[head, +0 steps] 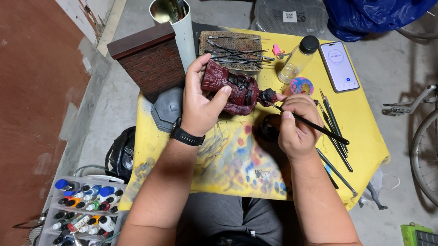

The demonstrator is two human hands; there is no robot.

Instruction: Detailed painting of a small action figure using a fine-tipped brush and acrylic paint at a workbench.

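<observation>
Above the middle of the yellow bench (361,121), the left hand (202,104) holds a dark red figurine (236,88), fingers wrapped around its broad end and the thumb pressed along its near side. The figurine's long axis runs from ten o'clock down toward four o'clock, so its small dark head end points straight at the right hand (295,125), which sits just beside it at about three o'clock. That right hand is closed in a pinch on a thin black brush (320,128); the brush slants from its tip at the figurine's head out toward four o'clock, and the tip appears to touch the figurine there, though the contact is too small to be sure of. The right hand is the nearer one to that end; the left only steadies the body.

The figurine looks textured and scaly, deep crimson with black segmented armour down its middle, matte rather than glossy. Directly beneath the right hand sits a small dark round pot (269,127). At twelve o'clock lie a clear bottle (296,59) with a black cap and a rack of metal tools (233,50); more brushes (336,145) lie at three o'clock.
</observation>
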